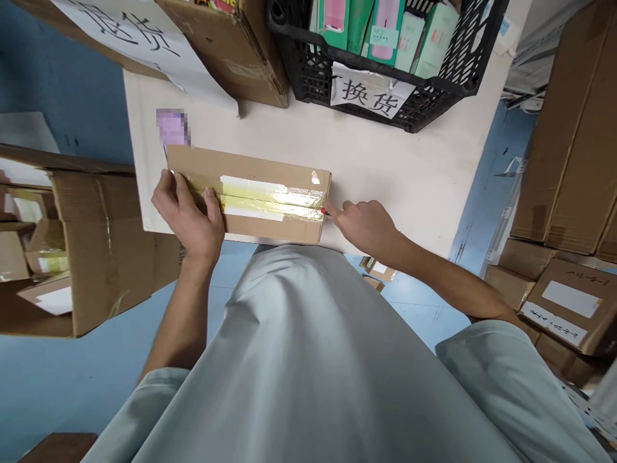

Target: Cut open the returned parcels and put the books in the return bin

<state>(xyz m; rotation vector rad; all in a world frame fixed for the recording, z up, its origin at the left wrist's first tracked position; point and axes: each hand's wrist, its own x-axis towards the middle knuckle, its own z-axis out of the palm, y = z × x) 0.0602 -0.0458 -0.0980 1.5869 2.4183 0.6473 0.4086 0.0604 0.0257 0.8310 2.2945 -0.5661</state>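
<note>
A long cardboard box lies on the white table near its front edge. Shiny clear tape covers a white and yellow label on its top, and a thin lengthwise line runs through the middle. My left hand grips the box's left end, thumb on top and fingers at the end edge. At the right end my right hand is closed, its index finger extended against the edge. A small red-tipped tool shows at that fingertip; the rest of it is hidden by the hand.
A black plastic crate of green and pink packages stands at the back, beside a large carton with a paper sign. An open carton of smaller boxes is at left. Stacked cartons line the right. A blurred purple item lies behind the box.
</note>
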